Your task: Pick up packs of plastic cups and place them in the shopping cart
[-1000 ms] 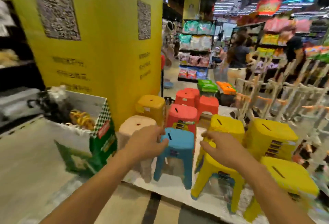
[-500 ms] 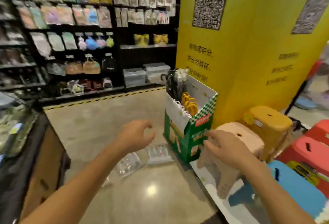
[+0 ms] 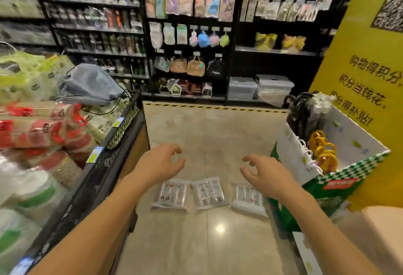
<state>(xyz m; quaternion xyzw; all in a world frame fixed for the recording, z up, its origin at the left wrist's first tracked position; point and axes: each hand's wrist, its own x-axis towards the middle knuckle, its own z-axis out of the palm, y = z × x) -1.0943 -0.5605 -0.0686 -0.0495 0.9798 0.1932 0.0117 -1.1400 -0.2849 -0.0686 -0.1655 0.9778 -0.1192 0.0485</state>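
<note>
My left hand [image 3: 160, 164] and my right hand [image 3: 262, 173] hover in the air over a shop floor, fingers loosely curled, holding nothing. Below them three clear plastic packets lie in a row on the floor: a left packet [image 3: 171, 196], a middle packet [image 3: 209, 195] and a right packet [image 3: 248, 198]. My right hand is above the right packet and close to a green-and-white cardboard display box [image 3: 327, 189]. My left hand is above and just left of the left packet, beside a black display bin [image 3: 113, 150].
The black display bin on the left holds stacked bagged goods and a grey drawstring bag [image 3: 89, 84]. The cardboard box holds umbrellas with yellow handles [image 3: 322, 150]. A yellow pillar [image 3: 370, 78] stands at right. Dark shelves [image 3: 196, 34] of hanging goods line the back beyond a striped floor line.
The view has swung left, away from the coloured stools, to the aisle floor. My hands left the stools and now hover over the three packets, which lie nearer the centre.
</note>
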